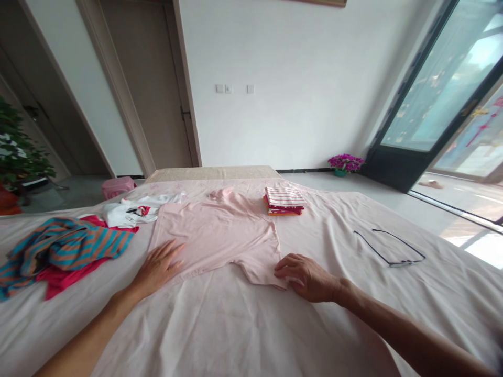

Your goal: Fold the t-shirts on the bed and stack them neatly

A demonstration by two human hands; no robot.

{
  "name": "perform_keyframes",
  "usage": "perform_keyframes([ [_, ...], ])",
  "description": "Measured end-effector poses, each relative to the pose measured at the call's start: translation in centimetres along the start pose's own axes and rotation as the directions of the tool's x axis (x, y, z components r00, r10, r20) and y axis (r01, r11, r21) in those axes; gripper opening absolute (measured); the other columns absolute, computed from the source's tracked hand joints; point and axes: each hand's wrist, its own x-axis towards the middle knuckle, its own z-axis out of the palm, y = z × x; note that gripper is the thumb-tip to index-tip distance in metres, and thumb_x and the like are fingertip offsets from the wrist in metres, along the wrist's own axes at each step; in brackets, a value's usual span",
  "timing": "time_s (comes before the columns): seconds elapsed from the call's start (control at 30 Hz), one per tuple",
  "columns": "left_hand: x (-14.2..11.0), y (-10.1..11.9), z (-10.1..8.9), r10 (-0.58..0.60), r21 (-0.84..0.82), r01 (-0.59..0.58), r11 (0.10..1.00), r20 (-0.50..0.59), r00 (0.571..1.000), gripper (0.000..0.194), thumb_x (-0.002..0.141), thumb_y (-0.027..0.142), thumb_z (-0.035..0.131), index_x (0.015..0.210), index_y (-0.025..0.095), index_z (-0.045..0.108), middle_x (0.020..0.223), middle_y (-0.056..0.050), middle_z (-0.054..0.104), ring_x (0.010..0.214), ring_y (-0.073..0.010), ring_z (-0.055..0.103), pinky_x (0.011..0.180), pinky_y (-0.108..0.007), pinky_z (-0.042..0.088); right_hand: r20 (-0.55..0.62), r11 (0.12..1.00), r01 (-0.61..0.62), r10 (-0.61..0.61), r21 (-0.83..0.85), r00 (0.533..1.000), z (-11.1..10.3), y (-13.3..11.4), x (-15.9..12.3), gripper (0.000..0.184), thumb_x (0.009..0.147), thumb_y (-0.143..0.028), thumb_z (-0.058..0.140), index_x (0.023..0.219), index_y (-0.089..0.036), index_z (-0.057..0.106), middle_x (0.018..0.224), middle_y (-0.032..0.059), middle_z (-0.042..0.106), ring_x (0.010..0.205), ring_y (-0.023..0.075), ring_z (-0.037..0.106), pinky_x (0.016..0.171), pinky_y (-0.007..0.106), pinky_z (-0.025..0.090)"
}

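Note:
A pale pink T-shirt (216, 233) lies spread out on its side on a light pink sheet (236, 324), its collar end to the right and its hem to the left. My left hand (161, 264) rests flat on the shirt's near hem corner, fingers stretched out. At the near sleeve, my right hand (306, 275) has its fingers curled and closed on the sleeve's edge. Just beyond the shirt, to the right, stands a stack of folded clothes (285, 200) with a red-striped white piece on top.
At the left lie a blue-and-orange striped garment (66, 243), a red garment (74, 277) and a white printed garment (131, 209), all crumpled. Eyeglasses (393, 251) rest on the sheet at the right. Beyond are a pink stool (118, 186) and purple flowers (346, 162).

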Motion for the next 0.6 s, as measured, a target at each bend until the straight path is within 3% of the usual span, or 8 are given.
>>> perform_keyframes([
  [0.17, -0.5, 1.0, -2.2, 0.006, -0.171, -0.006, 0.985, 0.0, 1.0, 0.042, 0.096, 0.048, 0.042, 0.125, 0.026, 0.064, 0.136, -0.006, 0.06, 0.127, -0.0204, 0.054, 0.11, -0.034, 0.042, -0.036, 0.996, -0.012, 0.009, -0.085, 0.999, 0.6, 0.7, 0.9, 0.036, 0.098, -0.026, 0.04, 0.116, -0.027, 0.07, 0.117, 0.0074, 0.07, 0.106, 0.0197, 0.063, 0.095, 0.036, 0.049],
  [0.33, -3.8, 1.5, -5.2, 0.082, -0.226, -0.058, 0.972, 0.101, 0.991, 0.026, 0.089, 0.044, 0.057, 0.11, 0.033, 0.067, 0.116, -0.003, 0.066, 0.113, -0.0203, 0.06, 0.097, -0.032, 0.051, -0.056, 0.997, -0.005, 0.0, -0.082, 0.998, 0.7, 1.3, 1.4, 0.038, 0.103, -0.03, 0.034, 0.111, -0.027, 0.072, 0.113, 0.0075, 0.071, 0.104, 0.0177, 0.064, 0.094, 0.032, 0.049],
  [0.43, -5.9, 0.6, -5.4, 0.098, -0.214, -0.078, 0.974, 0.087, 0.991, 0.026, 0.083, 0.035, 0.063, 0.109, 0.032, 0.066, 0.114, -0.004, 0.066, 0.11, -0.0214, 0.061, 0.095, -0.032, 0.051, -0.061, 0.995, 0.045, -0.05, -0.089, 0.997, 0.9, 1.8, 1.9, 0.035, 0.102, -0.028, 0.037, 0.109, -0.026, 0.071, 0.112, 0.0079, 0.071, 0.104, 0.0173, 0.064, 0.093, 0.033, 0.049],
  [0.6, -7.0, -0.9, -5.1, 0.057, -0.168, -0.059, 0.984, -0.021, 0.998, 0.019, 0.084, 0.02, 0.053, 0.098, 0.025, 0.064, 0.102, -0.003, 0.067, 0.102, -0.0187, 0.063, 0.091, -0.027, 0.049, -0.155, 0.994, 0.056, -0.071, -0.095, 0.985, 1.7, 2.1, 3.4, 0.028, 0.101, -0.022, 0.038, 0.101, -0.021, 0.067, 0.101, 0.0088, 0.071, 0.098, 0.0184, 0.065, 0.093, 0.035, 0.047],
])
